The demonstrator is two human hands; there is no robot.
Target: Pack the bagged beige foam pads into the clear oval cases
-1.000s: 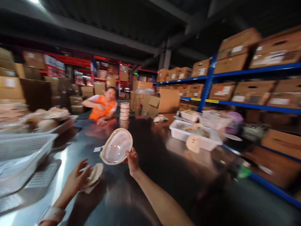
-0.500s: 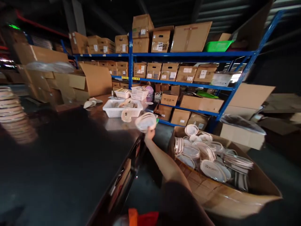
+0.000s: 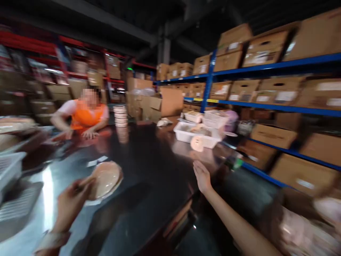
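Note:
My left hand (image 3: 73,202), wearing a band at the wrist, grips the near edge of a round beige piece (image 3: 106,179) with a glossy, plastic-like surface. The piece is tilted above the dark shiny table (image 3: 149,209); blur hides its exact kind. Over the table's right edge, my right hand (image 3: 202,176) is open, its fingers stretched out and nothing in it. Beyond that hand stands a white basket (image 3: 183,135) with beige and clear-wrapped things in it. Another round beige piece (image 3: 197,143) leans against the basket's front.
Across the table a person in an orange vest (image 3: 86,115) leans on it, beside a stack of round pieces (image 3: 120,115). White baskets (image 3: 12,170) stand at the left. Blue shelving (image 3: 279,105) with cartons rises at the right, above a blurred heap of wrapped pieces (image 3: 301,227).
The view has swung left, bringing the other person and my left hand into sight. My right hand, which held a round pale wrapped piece, is now empty.

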